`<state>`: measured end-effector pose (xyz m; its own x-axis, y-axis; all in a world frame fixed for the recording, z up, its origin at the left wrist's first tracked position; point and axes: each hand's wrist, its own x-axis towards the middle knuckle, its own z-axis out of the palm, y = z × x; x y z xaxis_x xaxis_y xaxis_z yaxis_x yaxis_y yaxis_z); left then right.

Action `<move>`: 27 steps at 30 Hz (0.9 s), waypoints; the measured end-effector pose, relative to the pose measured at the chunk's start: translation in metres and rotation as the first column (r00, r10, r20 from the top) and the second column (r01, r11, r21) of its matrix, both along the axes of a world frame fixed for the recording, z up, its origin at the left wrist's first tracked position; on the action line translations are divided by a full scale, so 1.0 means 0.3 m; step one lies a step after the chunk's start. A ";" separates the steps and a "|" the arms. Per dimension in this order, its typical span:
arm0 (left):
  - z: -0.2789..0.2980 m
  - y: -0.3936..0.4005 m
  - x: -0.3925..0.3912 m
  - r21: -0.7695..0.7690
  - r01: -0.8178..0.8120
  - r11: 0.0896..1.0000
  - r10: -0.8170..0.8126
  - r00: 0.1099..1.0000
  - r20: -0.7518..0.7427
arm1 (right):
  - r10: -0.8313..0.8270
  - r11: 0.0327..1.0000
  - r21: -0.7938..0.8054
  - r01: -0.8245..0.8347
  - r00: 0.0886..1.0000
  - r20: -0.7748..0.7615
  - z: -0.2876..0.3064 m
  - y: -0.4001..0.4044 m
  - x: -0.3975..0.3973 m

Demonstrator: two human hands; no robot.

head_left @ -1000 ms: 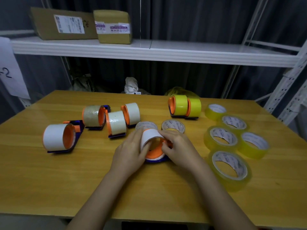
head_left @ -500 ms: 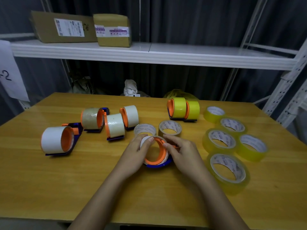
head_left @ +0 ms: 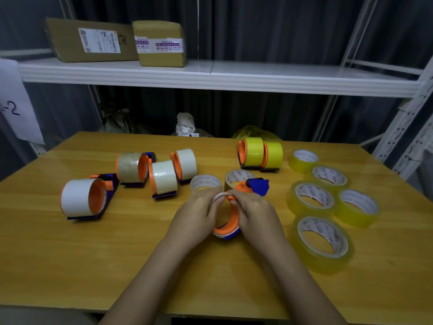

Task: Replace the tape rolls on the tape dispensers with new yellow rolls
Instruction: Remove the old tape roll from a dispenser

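Head view: wooden yellow-brown table (head_left: 70, 254). Near its centre, an orange-and-blue plastic tape dispenser (head_left: 230, 221) carrying a white tape roll (head_left: 219, 197); the left hand (head_left: 196, 216) curls its fingers round the roll's left side, the right hand (head_left: 255, 214) grips the orange hub from the right. Toward the right edge, five loose yellow transparent tape rolls (head_left: 322, 240) lying flat. Toward the far edge, two dispensers already loaded with yellow rolls (head_left: 259, 153). Toward the left edge, four dispensers with pale rolls (head_left: 82, 200). Just beyond the hands, two removed rolls (head_left: 206, 182), flat.
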<state>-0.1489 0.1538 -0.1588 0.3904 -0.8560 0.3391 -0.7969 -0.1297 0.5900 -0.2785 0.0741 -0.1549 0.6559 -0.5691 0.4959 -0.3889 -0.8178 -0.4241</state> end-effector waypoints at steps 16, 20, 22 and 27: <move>0.001 0.015 -0.032 -0.110 -0.100 0.989 0.108 0.991 0.073 | 0.071 0.997 -0.012 -0.071 0.996 0.047 0.010 -0.032 -0.004; 0.023 0.021 -0.044 -0.106 -0.120 0.987 0.130 0.987 0.094 | 0.046 0.992 -0.118 -0.035 0.995 0.089 0.009 -0.029 0.008; 0.032 0.022 -0.045 -0.075 -0.134 0.988 0.144 0.981 0.134 | 0.044 0.990 -0.141 -0.031 0.995 0.089 0.011 -0.030 0.010; 0.049 0.023 -0.039 0.043 -0.157 0.987 0.142 0.959 0.247 | 0.058 0.959 -0.281 -0.049 0.998 0.027 0.020 -0.035 0.007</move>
<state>-0.1606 0.1606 -0.1441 0.4284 -0.8160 0.3882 -0.8835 -0.2883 0.3691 -0.2765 0.0635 -0.1489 0.6614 -0.3690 0.6530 -0.3307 -0.9249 -0.1877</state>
